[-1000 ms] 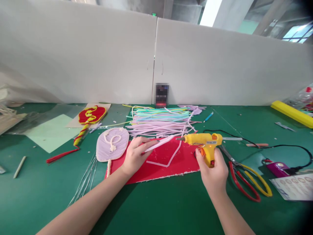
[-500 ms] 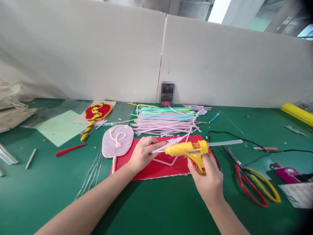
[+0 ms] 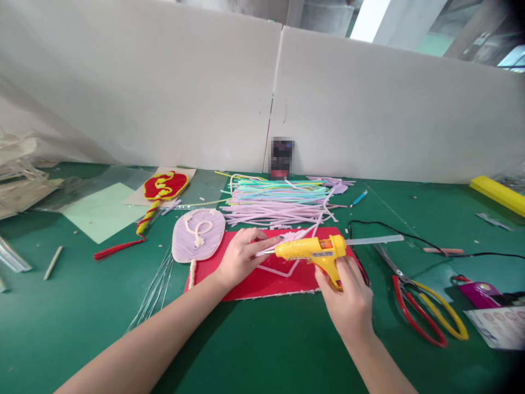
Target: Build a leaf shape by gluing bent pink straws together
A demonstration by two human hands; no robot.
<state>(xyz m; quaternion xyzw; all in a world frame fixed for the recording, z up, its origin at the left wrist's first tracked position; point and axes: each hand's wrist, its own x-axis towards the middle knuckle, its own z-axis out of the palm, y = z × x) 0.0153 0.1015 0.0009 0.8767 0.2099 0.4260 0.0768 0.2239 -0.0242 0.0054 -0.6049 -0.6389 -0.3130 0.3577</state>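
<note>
My right hand (image 3: pixel 348 295) is wrapped round the handle of a yellow hot glue gun (image 3: pixel 309 249), with a clear glue stick (image 3: pixel 377 240) poking out of its back. The gun's metal nozzle points left, close to the fingers of my left hand (image 3: pixel 241 260). Those fingers are closed on a lilac pipe-cleaner piece (image 3: pixel 293 235), partly hidden by hand and gun. Beneath both lies a red board (image 3: pixel 246 287) with a pale bent strip (image 3: pixel 283 273) on it. Beside my left hand is a lilac fan-shaped piece (image 3: pixel 197 238) with a cream cord motif.
Bundled pastel pipe cleaners (image 3: pixel 279 205) lie behind the board. Red-and-yellow-handled scissors (image 3: pixel 426 306) and a black cord (image 3: pixel 414 232) are on the right. Thin wires (image 3: pixel 153 290) and a red-and-yellow tasselled fan (image 3: pixel 164 186) lie on the left. A white partition (image 3: pixel 369 109) closes the back.
The glue gun has shifted very slightly left, its nozzle staying by my left fingers. My left hand keeps its hold, and the view has moved a little.
</note>
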